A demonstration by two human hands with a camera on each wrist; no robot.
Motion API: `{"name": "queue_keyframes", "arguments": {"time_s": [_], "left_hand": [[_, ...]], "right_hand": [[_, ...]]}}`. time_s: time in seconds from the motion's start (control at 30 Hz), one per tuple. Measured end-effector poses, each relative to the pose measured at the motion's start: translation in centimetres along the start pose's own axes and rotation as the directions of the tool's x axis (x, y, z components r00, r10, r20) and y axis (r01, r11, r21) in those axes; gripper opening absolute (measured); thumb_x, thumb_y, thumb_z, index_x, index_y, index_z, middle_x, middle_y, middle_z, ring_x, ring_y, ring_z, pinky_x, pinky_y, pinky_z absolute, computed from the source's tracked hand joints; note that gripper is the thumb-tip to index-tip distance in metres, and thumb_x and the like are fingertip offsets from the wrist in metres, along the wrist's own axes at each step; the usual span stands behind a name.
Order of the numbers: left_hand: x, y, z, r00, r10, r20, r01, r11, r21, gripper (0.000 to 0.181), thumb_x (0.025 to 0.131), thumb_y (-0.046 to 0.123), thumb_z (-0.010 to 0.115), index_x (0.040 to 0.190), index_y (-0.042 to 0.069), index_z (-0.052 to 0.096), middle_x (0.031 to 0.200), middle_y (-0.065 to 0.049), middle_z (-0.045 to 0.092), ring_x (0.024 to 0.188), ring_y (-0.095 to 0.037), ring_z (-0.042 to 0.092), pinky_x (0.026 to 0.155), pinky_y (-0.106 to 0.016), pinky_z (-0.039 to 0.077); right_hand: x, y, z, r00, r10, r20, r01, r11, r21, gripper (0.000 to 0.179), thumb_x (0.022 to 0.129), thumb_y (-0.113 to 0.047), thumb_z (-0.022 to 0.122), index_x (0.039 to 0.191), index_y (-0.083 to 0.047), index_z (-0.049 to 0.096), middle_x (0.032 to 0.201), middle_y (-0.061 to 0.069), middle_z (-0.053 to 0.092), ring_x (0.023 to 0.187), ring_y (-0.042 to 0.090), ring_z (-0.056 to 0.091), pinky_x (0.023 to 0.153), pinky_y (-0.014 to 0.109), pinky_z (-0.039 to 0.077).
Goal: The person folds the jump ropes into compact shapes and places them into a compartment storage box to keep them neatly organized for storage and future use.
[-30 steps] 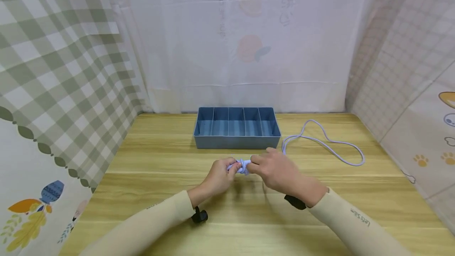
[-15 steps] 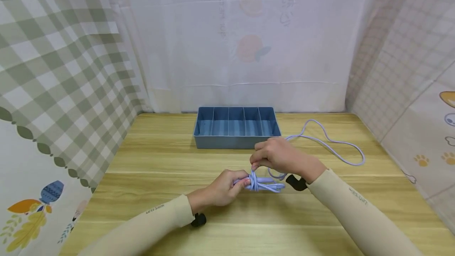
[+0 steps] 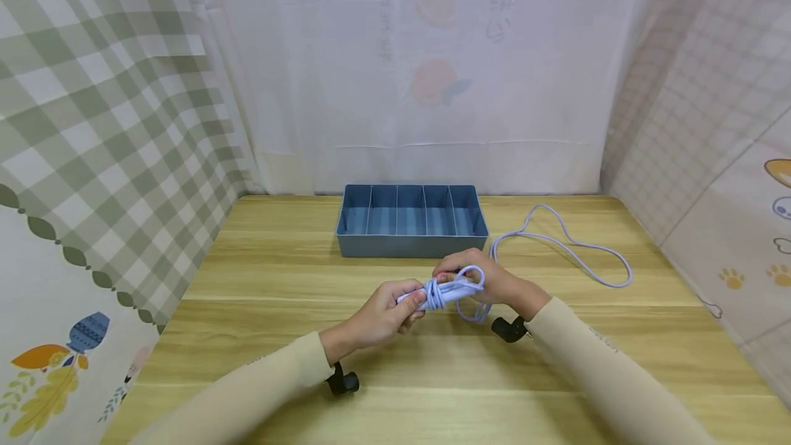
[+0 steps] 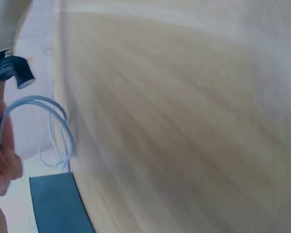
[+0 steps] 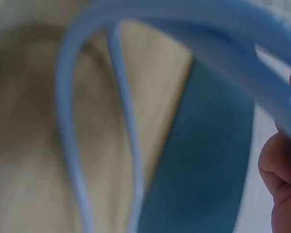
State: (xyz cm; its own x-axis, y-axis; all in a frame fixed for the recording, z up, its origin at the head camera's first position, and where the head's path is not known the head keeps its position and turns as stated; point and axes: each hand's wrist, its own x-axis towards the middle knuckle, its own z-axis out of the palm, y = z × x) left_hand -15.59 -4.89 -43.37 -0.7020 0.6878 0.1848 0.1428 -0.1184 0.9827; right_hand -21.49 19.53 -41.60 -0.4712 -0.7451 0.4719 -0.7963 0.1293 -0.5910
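A lavender cable (image 3: pixel 436 295) is folded into a small bundle with turns wound round its middle. My left hand (image 3: pixel 383 314) grips the bundle's left end, thumb on top. Behind the bundle my right hand (image 3: pixel 494 283) pinches the cable close to the wound turns, its fingertips partly hidden. The bundle's loop end (image 3: pixel 473 276) sticks out to the right, in front of that hand. In the right wrist view, blurred cable strands (image 5: pixel 68 111) arch close to the camera beside curled fingers (image 5: pixel 280 160). The left wrist view shows the cable (image 4: pixel 52 104) looping beyond the fingers.
A blue-grey divided box (image 3: pixel 413 246) stands at the back middle of the wooden table (image 3: pixel 278 280), just behind the hands. The cable's loose length (image 3: pixel 593 247) lies in a long loop at the back right. Cloth curtains (image 3: pixel 432 88) enclose the table's back and sides.
The right hand drew cable up over the bundle, then came down behind it. The left hand lowered and rose again, turning the bundle so its loop end tilts up.
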Motion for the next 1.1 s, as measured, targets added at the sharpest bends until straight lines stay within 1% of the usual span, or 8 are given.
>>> {"name": "queue_keyframes", "arguments": {"time_s": [0.13, 0.23, 0.33, 0.43, 0.53, 0.7, 0.93, 1.1], "left_hand": [[0.8, 1.3, -0.1, 0.992, -0.046, -0.113, 0.027, 0.986, -0.166, 0.036, 0.113, 0.017, 0.040, 0.104, -0.019, 0.045, 0.075, -0.003, 0.045, 0.059, -0.007, 0.037, 0.050, -0.020, 0.030], [1.6, 2.6, -0.4, 0.964, -0.078, -0.253, 0.032, 0.983, -0.181, 0.033, 0.113, 0.018, 0.041, 0.104, -0.013, 0.050, 0.074, -0.003, 0.045, 0.058, -0.007, 0.036, 0.048, -0.019, 0.028], [2.2, 3.0, -1.0, 0.908, -0.117, -0.402, 0.074, 0.990, -0.120, 0.031, 0.112, 0.019, 0.045, 0.104, -0.009, 0.056, 0.072, -0.002, 0.048, 0.057, -0.007, 0.039, 0.046, -0.018, 0.028], [2.3, 2.7, -1.4, 0.857, -0.118, -0.501, 0.143, 0.990, 0.011, 0.030, 0.110, 0.018, 0.049, 0.099, -0.007, 0.061, 0.070, -0.002, 0.050, 0.054, -0.008, 0.040, 0.043, -0.018, 0.030], [2.2, 2.0, -1.8, 0.836, -0.073, -0.544, 0.192, 0.967, 0.166, 0.028, 0.109, 0.015, 0.052, 0.095, -0.006, 0.064, 0.069, -0.002, 0.052, 0.053, -0.009, 0.039, 0.043, -0.020, 0.031], [2.1, 1.2, -2.0, 0.848, -0.010, -0.531, 0.219, 0.917, 0.332, 0.026, 0.107, 0.012, 0.055, 0.091, -0.004, 0.067, 0.066, 0.000, 0.050, 0.051, -0.009, 0.039, 0.043, -0.021, 0.031], [1.9, 0.9, -2.5, 0.878, -0.030, -0.477, 0.283, 0.837, 0.469, 0.020, 0.105, 0.012, 0.059, 0.091, 0.002, 0.071, 0.062, 0.003, 0.047, 0.050, -0.009, 0.040, 0.046, -0.022, 0.031], [1.9, 1.0, -2.9, 0.889, -0.045, -0.455, 0.295, 0.816, 0.497, 0.019, 0.104, 0.012, 0.060, 0.094, 0.002, 0.073, 0.063, 0.003, 0.047, 0.051, -0.009, 0.039, 0.047, -0.023, 0.031]], "right_hand": [[-1.2, 0.3, 2.2, 0.994, 0.111, -0.011, -0.111, 0.991, -0.078, 0.020, 0.091, 0.014, 0.065, 0.094, -0.004, 0.073, 0.087, 0.003, 0.073, 0.081, 0.008, 0.065, 0.072, 0.030, 0.057], [-1.7, -0.6, 4.1, 0.982, 0.191, 0.011, -0.184, 0.960, -0.209, 0.009, 0.096, -0.002, 0.068, 0.095, -0.009, 0.074, 0.090, -0.002, 0.074, 0.083, 0.006, 0.067, 0.073, 0.028, 0.056], [-1.7, -2.2, 5.3, 0.988, 0.157, 0.012, -0.140, 0.914, -0.381, 0.009, 0.103, -0.017, 0.062, 0.097, -0.013, 0.067, 0.085, -0.007, 0.072, 0.070, 0.002, 0.063, 0.060, 0.024, 0.052], [-1.5, -3.6, 5.7, 0.998, 0.065, -0.009, -0.059, 0.828, -0.557, 0.025, 0.110, -0.031, 0.048, 0.091, -0.014, 0.053, 0.072, -0.012, 0.058, 0.053, 0.000, 0.042, 0.046, 0.020, 0.034], [-1.4, -4.4, 5.7, 0.999, -0.042, -0.024, 0.016, 0.753, -0.657, 0.038, 0.114, -0.033, 0.032, 0.086, -0.013, 0.047, 0.066, -0.010, 0.041, 0.048, 0.004, 0.026, 0.045, 0.020, 0.023], [-1.2, -5.0, 5.5, 0.986, -0.169, -0.012, 0.105, 0.664, -0.741, 0.041, 0.115, -0.029, 0.028, 0.084, -0.011, 0.048, 0.065, -0.006, 0.038, 0.047, 0.009, 0.026, 0.046, 0.021, 0.020], [-1.5, -6.6, 5.1, 0.989, -0.145, 0.029, 0.115, 0.630, -0.768, 0.041, 0.115, -0.025, 0.026, 0.084, -0.010, 0.049, 0.066, -0.005, 0.043, 0.047, 0.014, 0.035, 0.048, 0.023, 0.025], [-1.4, -7.9, 4.5, 0.991, -0.128, 0.039, 0.112, 0.632, -0.767, 0.018, 0.101, -0.017, 0.051, 0.084, -0.011, 0.051, 0.066, -0.006, 0.047, 0.047, 0.012, 0.038, 0.050, 0.022, 0.023]]}}
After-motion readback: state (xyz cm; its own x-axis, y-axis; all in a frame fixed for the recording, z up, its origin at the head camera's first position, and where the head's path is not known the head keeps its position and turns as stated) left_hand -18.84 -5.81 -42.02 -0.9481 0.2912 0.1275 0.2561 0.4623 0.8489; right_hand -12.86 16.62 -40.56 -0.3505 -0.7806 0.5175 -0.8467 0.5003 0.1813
